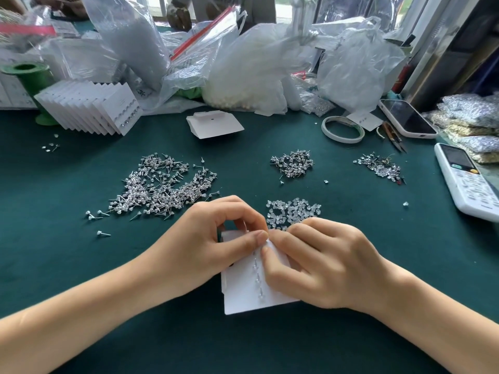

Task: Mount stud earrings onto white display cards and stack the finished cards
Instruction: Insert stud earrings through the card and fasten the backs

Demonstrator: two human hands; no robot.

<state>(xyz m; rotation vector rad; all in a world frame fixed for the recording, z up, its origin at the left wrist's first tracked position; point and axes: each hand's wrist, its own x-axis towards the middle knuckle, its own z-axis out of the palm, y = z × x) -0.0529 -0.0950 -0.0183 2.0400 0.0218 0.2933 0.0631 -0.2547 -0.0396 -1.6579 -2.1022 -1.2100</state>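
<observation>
Nearest the camera, two bare forearms reach in over the green worktop point(67, 265) and meet on a white display card point(251, 298), which serves as the landmark here. The card lies tilted between the hands, with a short row of clear backs point(258, 276) running up its middle, so it looks like the card's reverse side, held up for fastening.

The left hand point(205, 238) curls over the card's upper left, its thumb and forefinger pinched together at the top edge; its grip is narrow and holds the card, probably steadying a stud post there. The right hand point(321, 260) lies across the card's right half, fingers bent, thumb and forefinger tips pressing at the same spot; what tiny part it pinches is too small to tell, likely a back.

Just beyond the card, to the right, sits a heap of clear backs point(293, 210), within easy reach of the right hand. Beyond the card to the left spreads the big pile of stud earrings point(162, 187). Far beyond and left of the card, finished cards point(91, 109) stand fanned in a stack, and a blank card pile point(214, 126) waits straight beyond
</observation>
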